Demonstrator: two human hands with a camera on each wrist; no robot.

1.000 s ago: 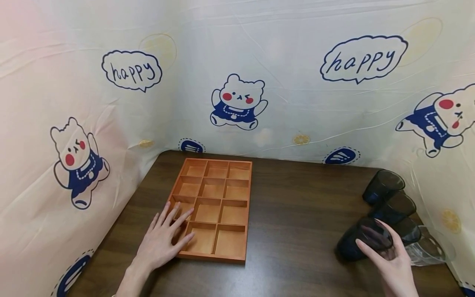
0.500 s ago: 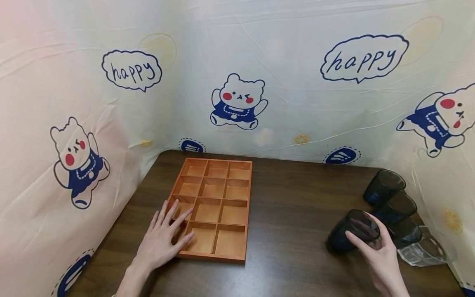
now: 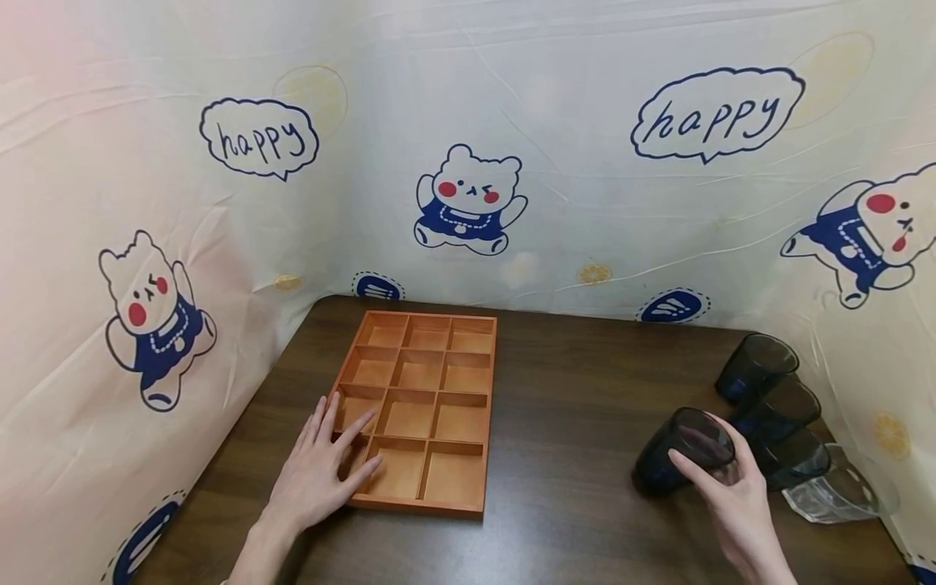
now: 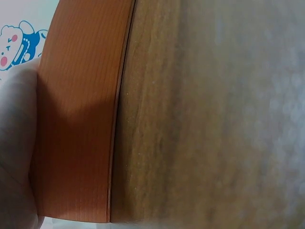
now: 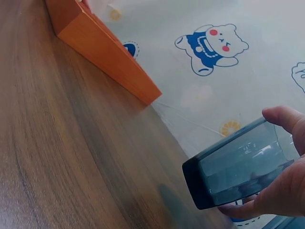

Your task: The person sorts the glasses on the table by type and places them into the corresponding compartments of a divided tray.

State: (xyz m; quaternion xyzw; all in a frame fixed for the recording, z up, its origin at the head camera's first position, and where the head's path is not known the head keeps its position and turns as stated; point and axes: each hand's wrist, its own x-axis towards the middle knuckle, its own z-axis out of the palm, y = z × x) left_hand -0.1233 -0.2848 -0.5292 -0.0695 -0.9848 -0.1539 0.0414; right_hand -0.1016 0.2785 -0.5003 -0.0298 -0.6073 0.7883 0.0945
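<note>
My right hand [image 3: 731, 496] grips a dark blue drinking glass [image 3: 661, 467] near its rim, thumb on one side and fingers on the other. In the right wrist view the see-through blue wall and thick dark base of the glass [image 5: 238, 164] show, with the base close over the tabletop. A flat wooden tray [image 3: 417, 509], divided into several compartments, lies left of centre. My left hand [image 3: 310, 479] rests on its near left edge, fingers spread over the compartments. The left wrist view has the tray's orange-brown side [image 4: 78, 119] up close.
Three more dark glasses, a far one [image 3: 746, 370], a middle one [image 3: 786, 402] and a near one [image 3: 804, 459], stand in a row along the right side. Beside them is a clear glass [image 3: 829, 496]. A printed cloth [image 3: 556, 219] encloses the brown wooden table [image 3: 570, 390].
My right hand has carried the dark blue glass leftward and slightly away, apart from the row at the right. The left hand's fingers have shifted slightly; the tray has stayed put.
</note>
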